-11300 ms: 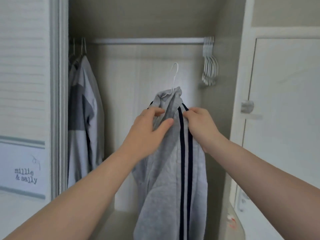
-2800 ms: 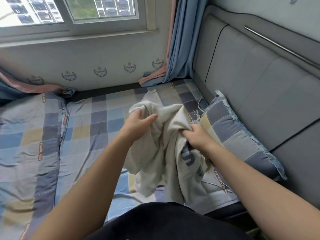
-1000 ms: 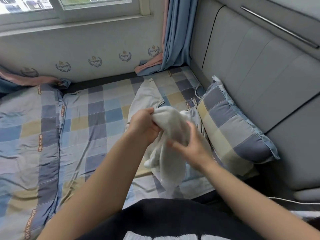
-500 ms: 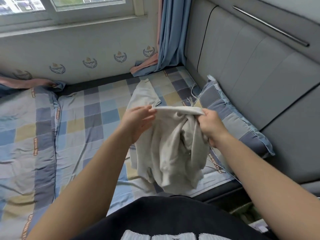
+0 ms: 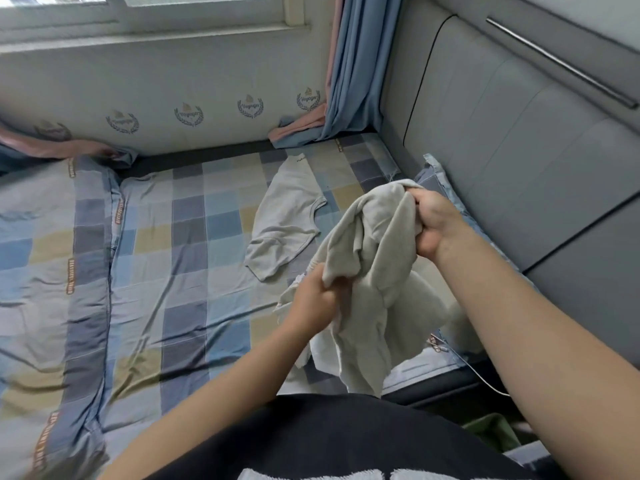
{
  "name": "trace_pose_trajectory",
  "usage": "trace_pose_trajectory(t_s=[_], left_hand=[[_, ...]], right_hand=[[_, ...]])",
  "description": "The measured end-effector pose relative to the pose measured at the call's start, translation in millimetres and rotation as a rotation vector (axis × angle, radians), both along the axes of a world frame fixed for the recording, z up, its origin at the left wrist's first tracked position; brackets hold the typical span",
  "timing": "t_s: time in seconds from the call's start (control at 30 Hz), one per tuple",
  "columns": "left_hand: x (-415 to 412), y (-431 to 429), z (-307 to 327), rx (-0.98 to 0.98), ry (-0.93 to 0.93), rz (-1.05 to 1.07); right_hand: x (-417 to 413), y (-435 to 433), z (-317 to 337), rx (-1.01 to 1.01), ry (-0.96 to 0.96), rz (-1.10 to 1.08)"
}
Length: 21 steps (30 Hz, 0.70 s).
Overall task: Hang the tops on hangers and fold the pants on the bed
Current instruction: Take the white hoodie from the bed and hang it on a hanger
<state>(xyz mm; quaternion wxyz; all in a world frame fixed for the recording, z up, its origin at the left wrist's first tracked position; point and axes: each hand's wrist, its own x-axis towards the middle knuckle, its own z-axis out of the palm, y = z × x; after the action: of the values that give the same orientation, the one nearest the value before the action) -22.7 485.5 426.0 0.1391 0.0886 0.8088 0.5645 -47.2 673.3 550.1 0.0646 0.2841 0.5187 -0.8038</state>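
I hold a crumpled light grey garment in the air over the right side of the bed. My right hand grips its upper edge, raised near the pillow. My left hand is lower and closed on a bunched fold of the same cloth. Most of the garment hangs down between my arms, so its shape is unclear. A second pale grey garment lies spread flat on the checked sheet, just beyond my left hand.
A checked pillow leans against the grey padded headboard on the right. Blue and pink curtains hang in the far corner under the window. A folded checked quilt covers the bed's left side. A thin white cable runs by the bed edge.
My left hand has dropped down and gripped a lower fold, while my right hand stays high on the top edge. The garment now hangs slanted instead of stretched level between my hands.
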Motion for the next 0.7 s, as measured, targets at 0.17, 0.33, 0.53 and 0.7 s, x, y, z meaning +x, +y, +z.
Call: trace_pose_trajectory(t_s=[0.17,0.33,0.53,0.7], left_hand=[[-27,-14,37,0.092,0.069,0.215],[-44,-19,86,0.235,-0.012,0.261],[-29,2,123,0.425,-0.268,0.286],[-32,1,141,0.494,-0.325,0.256]], right_hand=[[9,27,-25,0.183,0.02,-0.21],[51,-2,-60,0.462,0.147,0.211],[77,-94,-106,0.757,0.229,0.355],[55,-61,-131,0.732,0.144,0.186]])
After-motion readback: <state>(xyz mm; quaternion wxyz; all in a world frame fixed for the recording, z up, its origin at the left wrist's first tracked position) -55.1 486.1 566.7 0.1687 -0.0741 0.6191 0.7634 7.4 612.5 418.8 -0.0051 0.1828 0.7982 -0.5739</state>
